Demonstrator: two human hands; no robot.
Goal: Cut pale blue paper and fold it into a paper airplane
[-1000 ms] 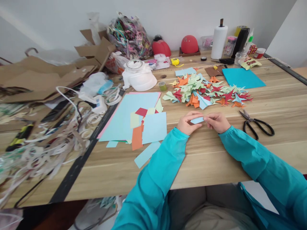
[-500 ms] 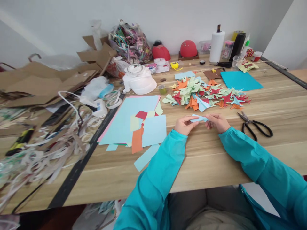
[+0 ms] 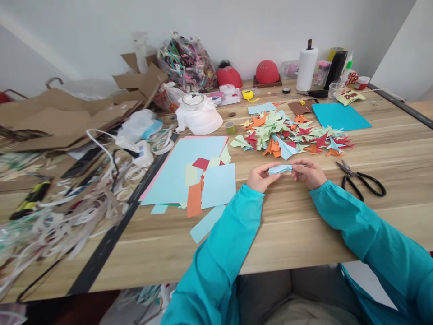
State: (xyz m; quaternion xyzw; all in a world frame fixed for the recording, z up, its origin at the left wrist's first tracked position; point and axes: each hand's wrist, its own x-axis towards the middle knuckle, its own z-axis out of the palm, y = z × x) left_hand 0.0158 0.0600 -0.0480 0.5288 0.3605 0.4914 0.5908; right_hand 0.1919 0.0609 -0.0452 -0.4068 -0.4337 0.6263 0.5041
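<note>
A small folded piece of light blue paper (image 3: 280,169) is held just above the table between both hands. My left hand (image 3: 260,177) pinches its left end between thumb and fingers. At the other end, my right hand (image 3: 308,173) grips it with thumb and fingertips, which cover that tip. Just beyond the hands lies a heap of folded paper pieces (image 3: 270,128) in green, orange, red and blue. Left of my left hand rest a light blue paper sheet (image 3: 219,186), an orange paper strip (image 3: 194,200) and a light blue strip (image 3: 207,224).
Black-handled scissors (image 3: 361,178) lie right of my right hand. A turquoise sheet stack (image 3: 341,116) sits behind them. Large blue paper (image 3: 176,169) lies on the left, beyond it tangled straps (image 3: 84,203) and flattened cardboard (image 3: 67,110). A white jar-like object (image 3: 199,116) stands behind.
The folded blue paper has turned slightly in my fingers, showing more of its long side. Both hands stay in nearly the same place; the view has shifted a little.
</note>
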